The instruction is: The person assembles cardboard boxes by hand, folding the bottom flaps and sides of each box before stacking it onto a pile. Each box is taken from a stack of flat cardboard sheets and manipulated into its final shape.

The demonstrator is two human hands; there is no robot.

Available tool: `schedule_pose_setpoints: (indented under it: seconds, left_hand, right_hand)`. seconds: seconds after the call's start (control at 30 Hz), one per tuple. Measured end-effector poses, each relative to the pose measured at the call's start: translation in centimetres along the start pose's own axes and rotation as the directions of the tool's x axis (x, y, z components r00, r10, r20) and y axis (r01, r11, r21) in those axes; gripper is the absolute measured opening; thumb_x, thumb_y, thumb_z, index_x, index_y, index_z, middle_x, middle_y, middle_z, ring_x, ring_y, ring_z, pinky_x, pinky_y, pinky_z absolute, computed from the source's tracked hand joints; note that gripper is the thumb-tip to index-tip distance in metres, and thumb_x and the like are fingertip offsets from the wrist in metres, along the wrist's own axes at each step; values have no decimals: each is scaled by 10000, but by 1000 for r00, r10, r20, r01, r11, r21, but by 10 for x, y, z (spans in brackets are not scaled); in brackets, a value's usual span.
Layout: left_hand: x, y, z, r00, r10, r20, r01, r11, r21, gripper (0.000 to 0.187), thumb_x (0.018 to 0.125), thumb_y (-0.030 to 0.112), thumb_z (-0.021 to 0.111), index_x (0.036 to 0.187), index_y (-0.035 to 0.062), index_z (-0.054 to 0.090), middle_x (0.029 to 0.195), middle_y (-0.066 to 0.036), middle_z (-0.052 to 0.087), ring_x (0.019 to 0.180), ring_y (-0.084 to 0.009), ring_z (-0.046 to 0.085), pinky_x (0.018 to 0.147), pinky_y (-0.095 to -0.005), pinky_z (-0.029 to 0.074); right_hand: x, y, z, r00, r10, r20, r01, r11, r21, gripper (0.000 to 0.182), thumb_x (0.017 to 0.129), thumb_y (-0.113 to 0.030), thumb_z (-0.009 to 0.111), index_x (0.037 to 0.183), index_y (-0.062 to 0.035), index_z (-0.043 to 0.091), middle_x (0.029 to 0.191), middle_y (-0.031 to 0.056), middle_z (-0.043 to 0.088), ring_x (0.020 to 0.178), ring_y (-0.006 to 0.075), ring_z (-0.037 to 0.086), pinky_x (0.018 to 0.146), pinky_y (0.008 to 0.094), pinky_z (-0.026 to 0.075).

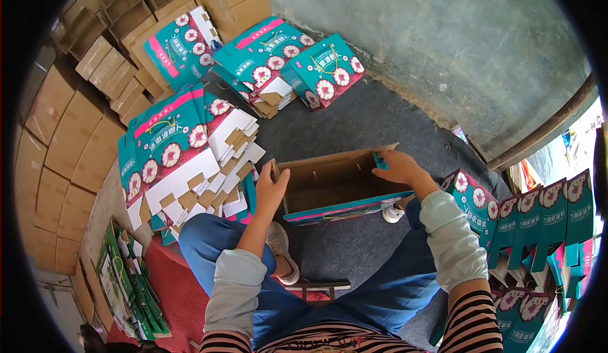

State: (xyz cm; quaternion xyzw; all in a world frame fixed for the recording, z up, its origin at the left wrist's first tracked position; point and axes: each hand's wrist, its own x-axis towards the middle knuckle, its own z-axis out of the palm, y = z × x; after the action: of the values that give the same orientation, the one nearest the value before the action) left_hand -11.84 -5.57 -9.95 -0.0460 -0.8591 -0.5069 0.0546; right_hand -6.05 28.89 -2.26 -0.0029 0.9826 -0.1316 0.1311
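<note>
An open-topped gift carton (342, 210) stands between my legs, brown cardboard inside and teal with a pink strip outside. Its mouth faces up toward me, and small pale cord ends poke through the inner wall. My left hand (272, 191) grips its left end, thumb apart from the fingers along the edge. At the opposite end, my right hand (400, 168) is closed over the rim, its fingertips by a small teal flap (379, 161). The carton's underside is hidden from view.
Flat printed cartons (168, 144) with white and brown flaps pile up at my left. Another assembled carton (324, 71) stands near the grey wall (443, 43). Brown boxes (60, 144) are stacked far left. Rows of teal cartons (529, 214) stand at right; green folded cartons (130, 283) lie lower left.
</note>
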Motion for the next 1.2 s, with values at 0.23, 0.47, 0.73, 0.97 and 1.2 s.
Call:
schedule_pose_setpoints:
  seconds: [0.23, 0.47, 0.73, 0.97, 1.2]
  left_hand:
    - [0, 34, 1, 992, -85, -94, 102, 976, 192, 250, 876, 266, 564, 956, 30, 586, 832, -187, 625, 800, -334, 618, 719, -403, 469]
    - [-23, 41, 11, 990, 16, -143, 25, 960, 280, 409, 937, 323, 451, 1187, 5, 508, 1094, -211, 619, 994, -396, 591, 859, -444, 458]
    - [-25, 31, 7, 991, 41, -125, -8, 967, 256, 391, 976, 254, 373, 1261, -3, 447, 1185, -239, 572, 1066, -400, 559, 904, -436, 442]
    - [-44, 34, 12, 996, 88, 0, -86, 974, 208, 371, 973, 305, 404, 1176, 10, 502, 1119, -216, 594, 1019, -399, 570, 880, -433, 450]
    - [-43, 35, 11, 894, 97, 437, -234, 934, 271, 568, 875, 517, 531, 1004, -29, 621, 1042, -218, 611, 1047, -360, 559, 895, -406, 439]
  right_hand:
    - [14, 2, 32, 998, 59, 31, -60, 997, 45, 604, 841, -460, 583, 1323, -117, 460, 1204, 231, 559, 1087, 382, 566, 926, 474, 440]
    - [16, 17, 48, 999, 44, -22, -43, 998, 52, 616, 830, -419, 610, 1335, -115, 431, 1223, 252, 528, 1079, 421, 553, 905, 509, 450]
    - [6, 9, 50, 995, -61, -82, 58, 998, -33, 570, 858, -414, 590, 1354, -185, 427, 1266, 254, 480, 1043, 425, 571, 861, 500, 481]
    - [3, -3, 46, 998, -42, -55, 37, 995, -90, 616, 888, -400, 560, 1432, -257, 311, 1264, 293, 454, 916, 420, 628, 814, 470, 514]
    - [8, 8, 53, 992, -97, -80, 92, 993, -71, 600, 881, -349, 571, 1419, -238, 331, 1263, 256, 476, 954, 421, 614, 828, 478, 507]
